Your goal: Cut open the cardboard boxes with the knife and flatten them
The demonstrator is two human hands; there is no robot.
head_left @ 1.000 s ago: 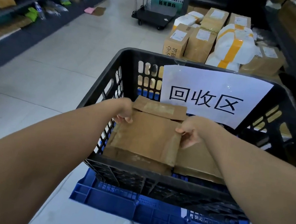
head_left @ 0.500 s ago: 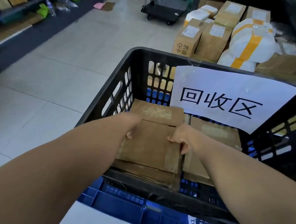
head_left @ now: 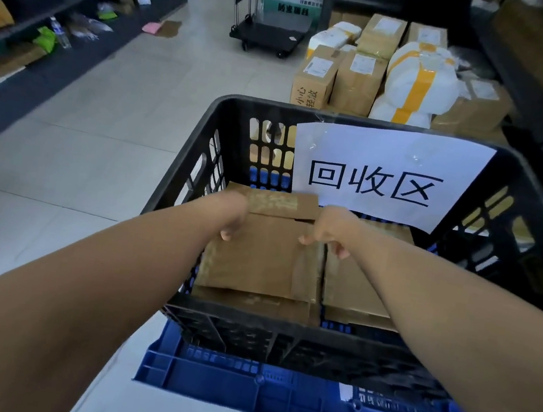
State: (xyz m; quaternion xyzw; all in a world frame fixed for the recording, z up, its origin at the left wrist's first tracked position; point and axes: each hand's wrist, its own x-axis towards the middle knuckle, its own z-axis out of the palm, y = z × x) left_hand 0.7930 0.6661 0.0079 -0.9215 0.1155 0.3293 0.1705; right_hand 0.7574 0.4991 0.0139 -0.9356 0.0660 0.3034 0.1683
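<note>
Looking down through the head camera, I see both hands reaching into the black crate [head_left: 282,321]. The left hand [head_left: 232,216] grasps the cardboard [head_left: 255,262] near its left edge, knuckles up and fingers curled against the sheet. The right hand [head_left: 329,229] grasps the same sheet at its right edge, with the thumb on the top face and the other fingers curled down beside it.

The cardboard lies flat between the 2 hands, on top of more flattened sheets in the crate's left half. Just under and right of the right hand lies a second stack [head_left: 353,285] of flattened board, close beside the first.

Just beyond the hands, a white sign [head_left: 388,176] with 3 black characters is taped to the crate's far wall. Below my forearms the black crate rests on a blue crate [head_left: 273,392].

Well beyond the hands, taped parcels [head_left: 359,79] stand on the tiled floor [head_left: 118,123], with a trolley [head_left: 268,36] to their left. Far left of the left hand runs a dark shelf [head_left: 31,1] holding small goods.
</note>
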